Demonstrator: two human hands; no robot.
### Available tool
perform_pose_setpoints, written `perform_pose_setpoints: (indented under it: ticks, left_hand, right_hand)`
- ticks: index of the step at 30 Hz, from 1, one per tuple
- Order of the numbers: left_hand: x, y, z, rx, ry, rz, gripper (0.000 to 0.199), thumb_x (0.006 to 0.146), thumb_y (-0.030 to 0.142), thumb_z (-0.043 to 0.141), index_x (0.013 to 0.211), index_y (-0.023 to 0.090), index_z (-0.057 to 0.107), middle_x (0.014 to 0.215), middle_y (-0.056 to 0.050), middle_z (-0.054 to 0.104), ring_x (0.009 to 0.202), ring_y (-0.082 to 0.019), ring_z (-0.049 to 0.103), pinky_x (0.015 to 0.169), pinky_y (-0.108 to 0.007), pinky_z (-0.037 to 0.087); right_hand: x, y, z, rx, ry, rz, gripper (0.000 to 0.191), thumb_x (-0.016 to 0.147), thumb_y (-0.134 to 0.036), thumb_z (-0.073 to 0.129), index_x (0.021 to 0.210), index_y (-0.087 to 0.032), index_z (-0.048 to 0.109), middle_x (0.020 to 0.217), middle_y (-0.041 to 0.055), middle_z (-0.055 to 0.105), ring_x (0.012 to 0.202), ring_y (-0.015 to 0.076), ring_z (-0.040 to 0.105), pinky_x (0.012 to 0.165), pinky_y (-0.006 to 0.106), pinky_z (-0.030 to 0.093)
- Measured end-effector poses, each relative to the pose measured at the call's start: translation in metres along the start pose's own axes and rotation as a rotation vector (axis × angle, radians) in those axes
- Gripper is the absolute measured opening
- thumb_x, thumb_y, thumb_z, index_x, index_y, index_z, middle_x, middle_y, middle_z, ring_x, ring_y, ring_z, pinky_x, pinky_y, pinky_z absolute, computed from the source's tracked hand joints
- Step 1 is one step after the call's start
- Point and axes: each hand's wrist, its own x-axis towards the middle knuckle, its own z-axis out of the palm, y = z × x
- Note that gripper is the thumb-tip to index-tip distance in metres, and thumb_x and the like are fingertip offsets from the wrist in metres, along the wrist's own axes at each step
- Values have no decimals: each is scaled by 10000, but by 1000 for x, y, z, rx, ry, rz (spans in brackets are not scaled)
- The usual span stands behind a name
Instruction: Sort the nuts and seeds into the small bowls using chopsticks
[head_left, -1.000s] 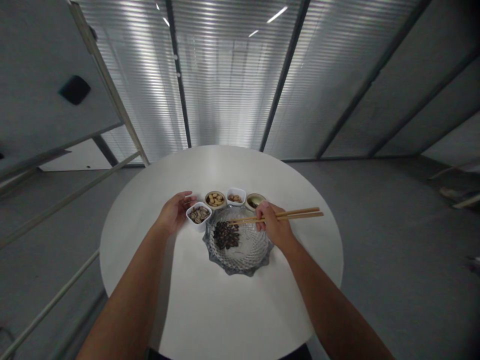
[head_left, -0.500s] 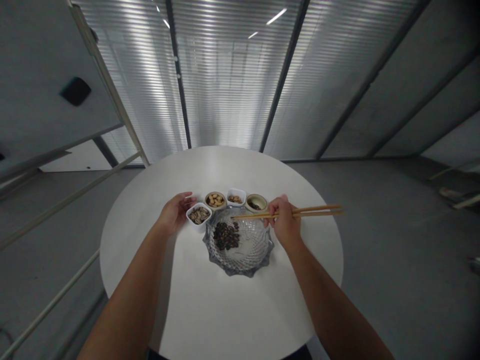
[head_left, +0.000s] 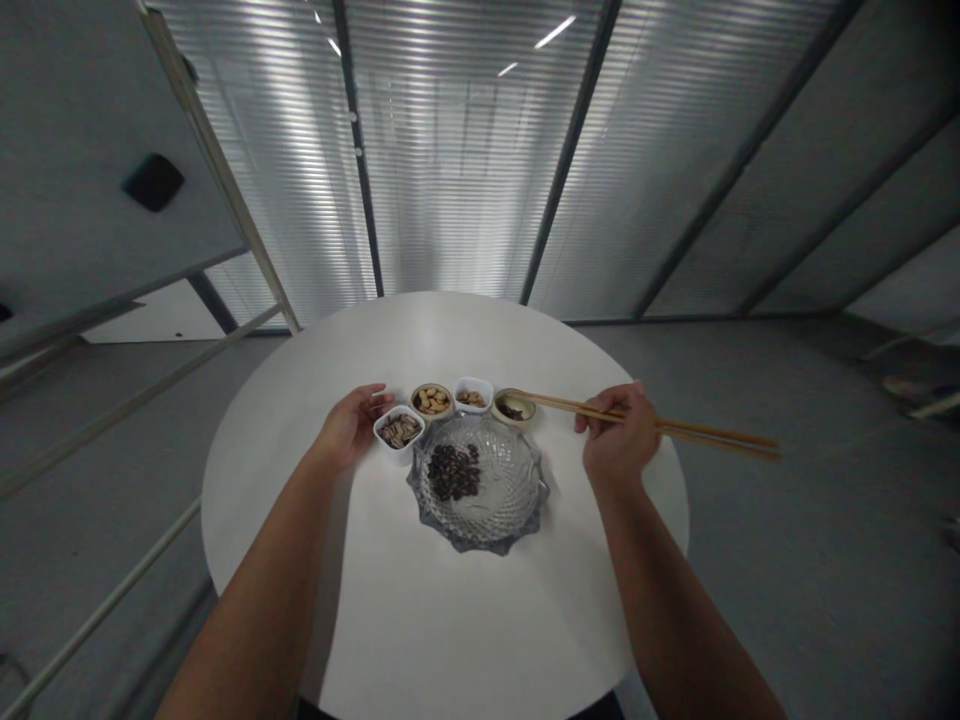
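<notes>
My right hand (head_left: 621,428) grips a pair of wooden chopsticks (head_left: 712,437); their tips reach over the round bowl (head_left: 523,398) at the right of the row, which holds a few dark seeds. Beside the white square dish of striped sunflower seeds (head_left: 400,430), my left hand (head_left: 355,425) rests on the table with fingers apart; whether it touches the dish I cannot tell. A scalloped glass plate (head_left: 502,490) in the middle carries a heap of dark seeds (head_left: 454,472) on its left side. Behind it stand a bowl of peanuts (head_left: 431,401) and a white dish of brown nuts (head_left: 473,396).
Everything stands on a round white table (head_left: 450,620). Windows with blinds (head_left: 450,180) rise behind it. Pale metal rails (head_left: 135,410) run along the left, and grey floor (head_left: 795,470) surrounds the table.
My right hand has moved right and slightly up, carrying the chopstick tips from above the glass plate to the right-hand bowl. My left hand has stayed in place.
</notes>
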Motion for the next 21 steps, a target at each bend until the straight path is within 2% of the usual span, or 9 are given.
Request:
perform_pose_setpoints:
  ticks: [4, 9, 17, 21]
  left_hand:
    - [-2, 1, 3, -6, 13, -3, 175, 779, 193, 598, 933, 130, 651, 825, -102, 683, 675, -205, 652, 622, -330, 526]
    - [-2, 2, 5, -24, 24, -15, 179, 778, 187, 600, 939, 127, 651, 812, -99, 682, 667, -198, 650, 615, -320, 524]
    - [-3, 2, 4, -40, 25, -17, 199, 774, 178, 605, 961, 122, 647, 809, -101, 682, 666, -198, 654, 615, -313, 525]
    - [-3, 2, 3, -41, 23, -13, 219, 772, 184, 609, 980, 122, 643, 817, -101, 682, 673, -199, 655, 610, -312, 523]
  right_hand:
    - [-13, -1, 6, -55, -225, 114, 443, 896, -436, 442, 532, -190, 498, 347, -65, 351, 302, 90, 387, 342, 221, 318]
    - [-26, 2, 8, -199, -481, 217, 469, 877, -487, 483, 525, -180, 522, 374, -49, 408, 321, 86, 400, 351, 220, 290]
    - [-29, 6, 12, -245, -523, 282, 514, 844, -593, 470, 530, -189, 520, 383, -52, 405, 331, 92, 392, 356, 232, 315]
    - [-30, 7, 12, -306, -562, 288, 466, 869, -516, 482, 529, -198, 496, 375, -49, 420, 350, 98, 395, 370, 236, 318]
